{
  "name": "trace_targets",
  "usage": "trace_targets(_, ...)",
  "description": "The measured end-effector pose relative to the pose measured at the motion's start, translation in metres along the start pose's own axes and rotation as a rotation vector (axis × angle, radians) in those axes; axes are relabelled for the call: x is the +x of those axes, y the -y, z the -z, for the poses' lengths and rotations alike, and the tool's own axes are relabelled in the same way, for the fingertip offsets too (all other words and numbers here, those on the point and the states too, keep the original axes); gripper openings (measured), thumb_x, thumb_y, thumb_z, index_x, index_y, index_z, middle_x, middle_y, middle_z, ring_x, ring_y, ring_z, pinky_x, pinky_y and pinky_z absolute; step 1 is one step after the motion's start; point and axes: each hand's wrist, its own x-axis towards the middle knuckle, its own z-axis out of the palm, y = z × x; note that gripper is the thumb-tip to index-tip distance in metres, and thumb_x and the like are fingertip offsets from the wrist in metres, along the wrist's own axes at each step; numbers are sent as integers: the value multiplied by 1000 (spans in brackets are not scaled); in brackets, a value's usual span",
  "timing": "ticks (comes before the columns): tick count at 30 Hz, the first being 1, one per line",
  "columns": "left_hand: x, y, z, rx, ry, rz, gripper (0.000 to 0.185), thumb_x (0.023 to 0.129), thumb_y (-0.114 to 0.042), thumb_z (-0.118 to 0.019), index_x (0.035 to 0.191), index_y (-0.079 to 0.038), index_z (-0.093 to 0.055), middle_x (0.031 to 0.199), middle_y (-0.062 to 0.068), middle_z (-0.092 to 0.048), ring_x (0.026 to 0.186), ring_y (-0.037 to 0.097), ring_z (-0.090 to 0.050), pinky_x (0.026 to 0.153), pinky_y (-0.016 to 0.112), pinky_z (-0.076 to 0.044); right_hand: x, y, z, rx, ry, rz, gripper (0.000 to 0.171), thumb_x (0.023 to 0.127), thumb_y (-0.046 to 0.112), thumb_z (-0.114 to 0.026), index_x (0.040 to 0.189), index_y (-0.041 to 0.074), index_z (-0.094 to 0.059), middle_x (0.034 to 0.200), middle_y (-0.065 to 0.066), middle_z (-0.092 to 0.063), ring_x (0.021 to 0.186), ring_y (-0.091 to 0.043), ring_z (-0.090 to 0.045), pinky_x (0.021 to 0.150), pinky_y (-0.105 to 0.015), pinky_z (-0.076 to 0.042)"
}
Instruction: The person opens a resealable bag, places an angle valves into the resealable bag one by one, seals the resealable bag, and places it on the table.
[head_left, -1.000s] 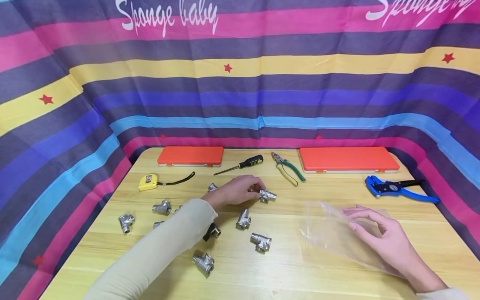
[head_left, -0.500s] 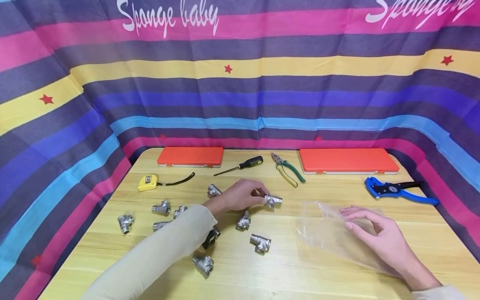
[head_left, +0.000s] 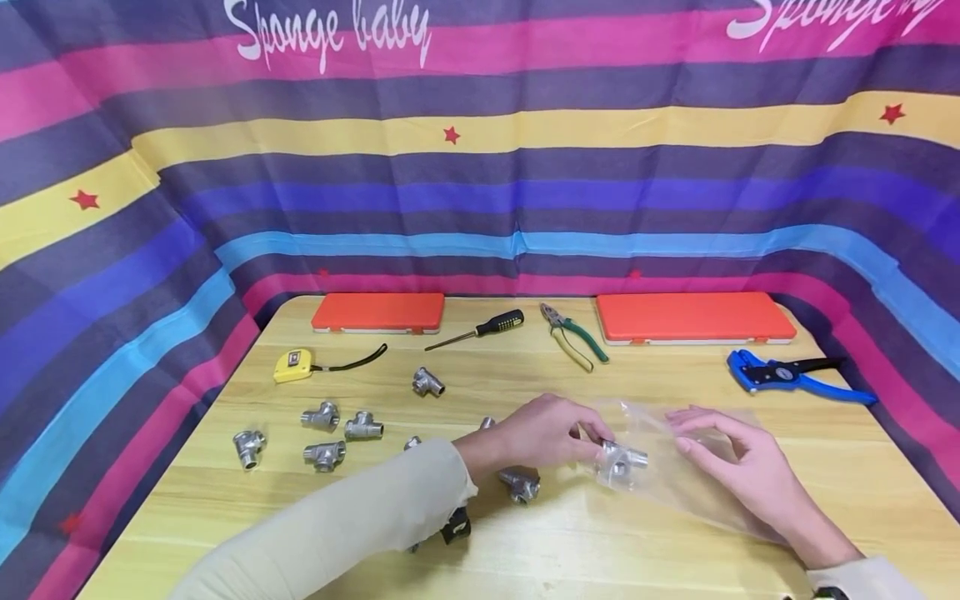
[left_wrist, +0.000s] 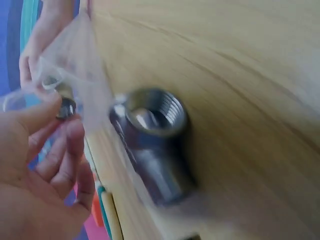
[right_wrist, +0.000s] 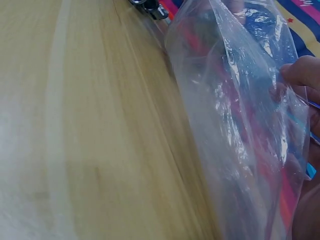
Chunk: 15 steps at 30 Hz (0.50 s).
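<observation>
In the head view my left hand pinches a metal tee pipe fitting by its near end. The fitting is at the mouth of a clear plastic bag, with film around part of it. My right hand holds the bag from the right side, thumb and fingers on the film. The left wrist view shows the held fitting between thumb and fingertips, and another tee fitting on the table nearby. In the right wrist view the bag hangs wrinkled from the fingers.
Several more tee fittings lie on the wooden table, some partly hidden by the left arm. Behind them are a tape measure, a screwdriver, pliers, a blue tool and two red cases.
My left hand has carried the tee fitting rightward and nearer, from the table's middle to the bag's mouth. My right hand, holding the bag, has shifted only slightly left.
</observation>
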Motion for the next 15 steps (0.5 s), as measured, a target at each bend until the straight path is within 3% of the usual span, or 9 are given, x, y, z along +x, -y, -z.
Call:
trace_targets(7, 8, -10, -14, 104, -16, 91, 18, 103, -28, -78, 119, -21, -82, 109, -12, -82, 89, -7, -68, 85, 15, -53, 4, 1, -5, -19, 12, 35, 22, 97, -1, -78, 114, 14, -80, 127, 15, -77, 133, 7, -59, 112, -3, -34)
trace_targets(12, 12, -13, -22, 277, 14, 80, 11, 104, -35, -75, 110, -26, -74, 99, -15, -74, 82, -2, -62, 70, 14, -51, 6, 1, -7, -29, 18, 38, 23, 97, 0, -79, 113, 16, -80, 126, 16, -77, 134, 8, -57, 112, -3, -34)
trace_targets(14, 13, -13, -24, 222, 25, 76, 9, 105, -33, -74, 109, -25, -71, 107, -15, -75, 87, -3, -64, 70, 12, -51, 6, 1, -7, -29, 23, 38, 23, 97, 0, -79, 114, 16, -80, 126, 16, -77, 134, 9, -57, 112, -3, -34)
trace_targets(15, 14, -12, -24, 166, 38, 68, 13, 106, -31, -73, 117, -24, -72, 113, -13, -77, 92, -2, -67, 73, 12, -53, 6, 1, -7, -24, 26, 40, 23, 97, 0, -79, 114, 15, -80, 127, 15, -77, 135, 8, -57, 112, -3, -34)
